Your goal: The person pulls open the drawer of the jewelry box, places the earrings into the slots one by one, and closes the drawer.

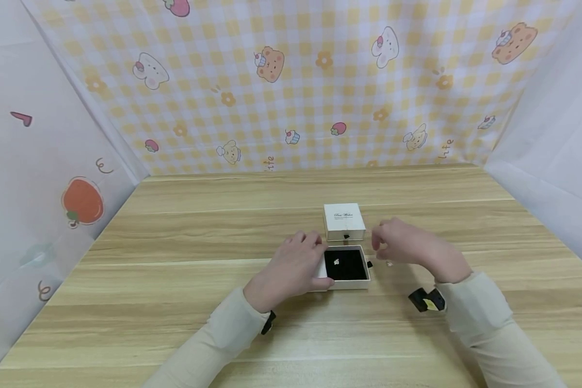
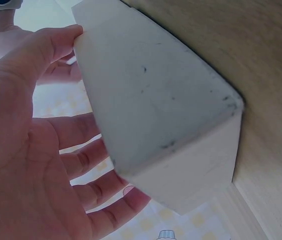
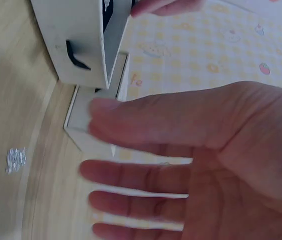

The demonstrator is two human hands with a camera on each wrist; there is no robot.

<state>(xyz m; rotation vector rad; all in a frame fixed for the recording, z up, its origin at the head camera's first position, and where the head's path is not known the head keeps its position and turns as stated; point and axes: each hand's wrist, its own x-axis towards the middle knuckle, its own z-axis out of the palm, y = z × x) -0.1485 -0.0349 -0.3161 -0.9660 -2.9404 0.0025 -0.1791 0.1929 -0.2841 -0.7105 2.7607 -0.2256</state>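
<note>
Head view: open white box [image 1: 349, 285], small piece [image 1: 337, 262] on black lining [image 1: 353, 267].

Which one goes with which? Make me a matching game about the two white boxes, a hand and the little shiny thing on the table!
Things:
1. Left hand
2. Closed box
3. Black pad
4. Shiny piece nearest the right hand

Where or what:
A. Lying inside the open box
B. Just right of the open box
C. Gripping the open box
D. Behind the open box

Right pairs: 1-C, 2-D, 3-A, 4-B
</note>
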